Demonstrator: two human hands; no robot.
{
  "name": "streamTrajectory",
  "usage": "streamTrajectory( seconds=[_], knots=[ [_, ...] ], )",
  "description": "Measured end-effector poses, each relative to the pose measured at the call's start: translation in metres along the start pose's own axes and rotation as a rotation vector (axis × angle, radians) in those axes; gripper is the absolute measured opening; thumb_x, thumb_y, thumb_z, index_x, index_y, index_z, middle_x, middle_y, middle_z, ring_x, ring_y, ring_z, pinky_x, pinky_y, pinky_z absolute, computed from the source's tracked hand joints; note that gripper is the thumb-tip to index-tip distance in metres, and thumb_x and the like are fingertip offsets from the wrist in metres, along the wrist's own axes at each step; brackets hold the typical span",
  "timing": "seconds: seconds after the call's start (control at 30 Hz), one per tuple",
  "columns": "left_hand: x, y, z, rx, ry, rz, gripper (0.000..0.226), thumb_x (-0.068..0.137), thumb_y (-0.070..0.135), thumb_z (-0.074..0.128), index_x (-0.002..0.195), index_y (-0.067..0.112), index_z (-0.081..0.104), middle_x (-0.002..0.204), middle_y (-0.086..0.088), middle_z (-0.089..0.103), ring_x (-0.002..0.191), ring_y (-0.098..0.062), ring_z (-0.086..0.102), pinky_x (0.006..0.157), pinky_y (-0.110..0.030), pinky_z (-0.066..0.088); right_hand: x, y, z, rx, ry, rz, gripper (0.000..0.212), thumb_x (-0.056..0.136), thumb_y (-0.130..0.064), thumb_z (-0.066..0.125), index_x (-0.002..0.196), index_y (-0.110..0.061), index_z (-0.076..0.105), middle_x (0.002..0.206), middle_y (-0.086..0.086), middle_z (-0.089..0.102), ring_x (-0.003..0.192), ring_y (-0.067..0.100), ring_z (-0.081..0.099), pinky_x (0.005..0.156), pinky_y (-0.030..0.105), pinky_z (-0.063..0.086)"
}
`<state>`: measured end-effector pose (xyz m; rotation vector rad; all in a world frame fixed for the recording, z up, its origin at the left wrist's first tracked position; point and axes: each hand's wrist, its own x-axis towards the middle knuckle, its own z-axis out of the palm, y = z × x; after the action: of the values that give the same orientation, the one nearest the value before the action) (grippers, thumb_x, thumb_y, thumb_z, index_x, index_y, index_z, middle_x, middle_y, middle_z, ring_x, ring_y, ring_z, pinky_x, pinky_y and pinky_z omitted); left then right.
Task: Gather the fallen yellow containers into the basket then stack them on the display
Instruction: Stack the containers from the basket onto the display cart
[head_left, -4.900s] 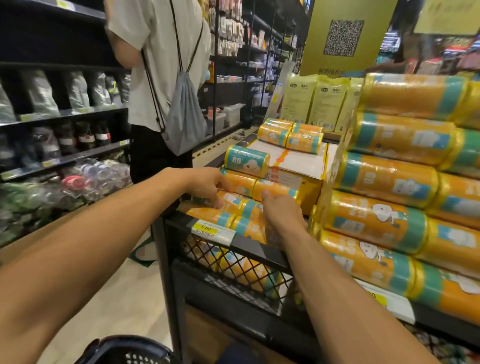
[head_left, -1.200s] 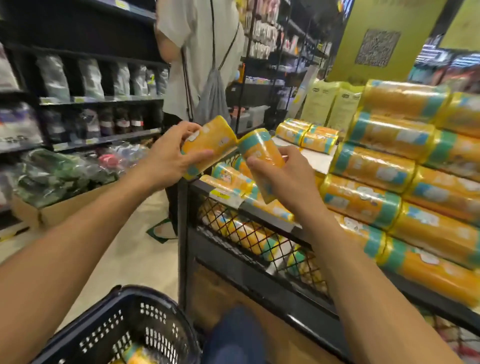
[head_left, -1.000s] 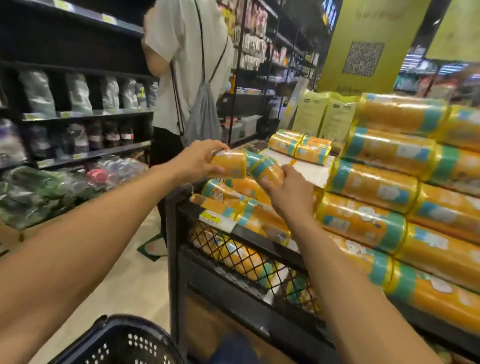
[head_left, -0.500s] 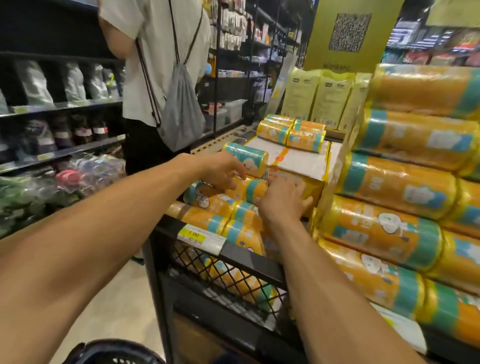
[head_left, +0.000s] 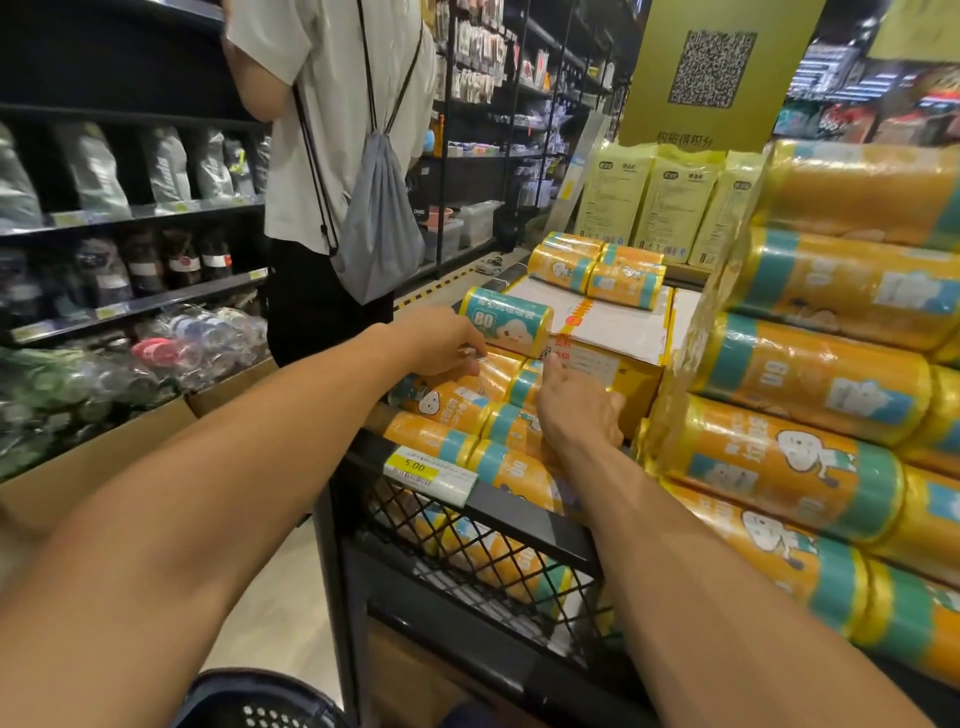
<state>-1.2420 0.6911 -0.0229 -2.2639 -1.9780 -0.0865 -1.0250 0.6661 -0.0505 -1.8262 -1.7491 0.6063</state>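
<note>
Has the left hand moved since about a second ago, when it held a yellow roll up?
Yes: the left hand has come down and forward, onto the rolls behind the price tag.
</note>
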Motion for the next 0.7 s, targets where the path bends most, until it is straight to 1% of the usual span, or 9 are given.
streamTrajectory(
  seconds=[0.1, 0.2, 0.3, 0.37, 0.43, 0.5, 0.6, 0.63, 0.7],
  knots=[
    [0.005, 0.006, 0.002, 0.105, -0.058, 0.039, 0.035, 0.099, 0.047, 0.062, 0.132, 0.036, 0.063, 0.123, 0.001, 0.066, 0.109, -0.023, 0.062, 0.079, -0.033, 0.042, 0.003, 0.003, 0.002, -0.074, -0.014, -0.016, 0.047, 0.105, -0.048, 0.037, 0.143, -0.031, 0.058, 0.146, 0.006, 0.052, 0.140, 0.032, 0.032, 0.104, 0.051, 0.041],
    [0.009, 0.010, 0.006, 0.132, -0.175, 0.071, 0.029, 0.102, 0.040, 0.057, 0.129, 0.030, 0.057, 0.120, -0.001, 0.063, 0.097, -0.021, 0.054, 0.081, -0.036, 0.042, 0.004, 0.007, 0.007, -0.088, 0.012, -0.023, 0.043, 0.103, -0.046, 0.051, 0.143, -0.035, 0.058, 0.145, 0.007, 0.052, 0.140, 0.031, 0.032, 0.103, 0.050, 0.043],
    [0.007, 0.009, 0.006, 0.045, -0.240, 0.036, 0.029, 0.104, 0.037, 0.053, 0.132, 0.031, 0.054, 0.125, -0.002, 0.060, 0.100, -0.020, 0.052, 0.090, -0.041, 0.048, 0.004, 0.008, 0.010, -0.116, 0.053, -0.047, 0.043, 0.099, -0.046, 0.060, 0.139, -0.031, 0.061, 0.139, 0.009, 0.054, 0.136, 0.031, 0.036, 0.101, 0.049, 0.048],
    [0.002, 0.011, 0.005, -0.050, -0.228, -0.006, 0.030, 0.105, 0.037, 0.052, 0.134, 0.030, 0.056, 0.126, 0.000, 0.059, 0.104, -0.020, 0.054, 0.094, -0.041, 0.049, 0.005, 0.009, 0.011, -0.123, 0.048, -0.048, 0.041, 0.099, -0.046, 0.061, 0.137, -0.030, 0.061, 0.137, 0.009, 0.056, 0.134, 0.031, 0.038, 0.100, 0.049, 0.048],
    [-0.011, 0.016, 0.002, -0.162, -0.140, -0.050, 0.021, 0.105, 0.039, 0.051, 0.122, 0.033, 0.061, 0.116, 0.006, 0.063, 0.102, -0.017, 0.058, 0.084, -0.035, 0.048, 0.004, 0.009, 0.010, -0.122, 0.040, -0.052, 0.040, 0.099, -0.045, 0.059, 0.136, -0.028, 0.062, 0.138, 0.010, 0.056, 0.134, 0.032, 0.038, 0.101, 0.050, 0.047],
    [-0.036, 0.022, -0.003, -0.273, -0.003, -0.103, 0.013, 0.106, 0.039, 0.049, 0.110, 0.034, 0.060, 0.102, 0.011, 0.063, 0.099, -0.015, 0.062, 0.074, -0.029, 0.043, 0.000, 0.007, 0.008, -0.094, 0.060, -0.062, 0.037, 0.099, -0.043, 0.058, 0.132, -0.026, 0.065, 0.137, 0.011, 0.058, 0.134, 0.033, 0.040, 0.109, 0.055, 0.040],
    [-0.095, 0.018, -0.015, -0.377, 0.200, -0.218, 0.023, 0.107, 0.034, 0.048, 0.122, 0.030, 0.065, 0.110, 0.011, 0.065, 0.103, -0.012, 0.061, 0.082, -0.032, 0.048, -0.011, -0.005, -0.003, -0.020, 0.142, -0.145, 0.033, 0.098, -0.045, 0.056, 0.121, -0.025, 0.070, 0.127, 0.009, 0.066, 0.133, 0.034, 0.047, 0.120, 0.063, 0.017],
    [-0.118, 0.014, -0.018, -0.408, 0.278, -0.263, 0.025, 0.106, 0.032, 0.048, 0.123, 0.029, 0.067, 0.114, 0.009, 0.067, 0.106, -0.012, 0.061, 0.088, -0.035, 0.051, -0.016, -0.010, -0.008, 0.009, 0.152, -0.206, 0.035, 0.097, -0.050, 0.054, 0.119, -0.027, 0.070, 0.123, 0.007, 0.068, 0.130, 0.033, 0.052, 0.121, 0.062, 0.019],
    [-0.169, 0.006, -0.022, -0.506, 0.422, -0.353, 0.026, 0.106, 0.029, 0.050, 0.123, 0.027, 0.068, 0.120, 0.007, 0.069, 0.109, -0.012, 0.062, 0.094, -0.038, 0.053, -0.031, -0.022, -0.016, 0.105, 0.121, -0.357, 0.045, 0.093, -0.059, 0.050, 0.119, -0.029, 0.070, 0.119, 0.002, 0.071, 0.120, 0.029, 0.060, 0.113, 0.058, 0.036]
  ],
)
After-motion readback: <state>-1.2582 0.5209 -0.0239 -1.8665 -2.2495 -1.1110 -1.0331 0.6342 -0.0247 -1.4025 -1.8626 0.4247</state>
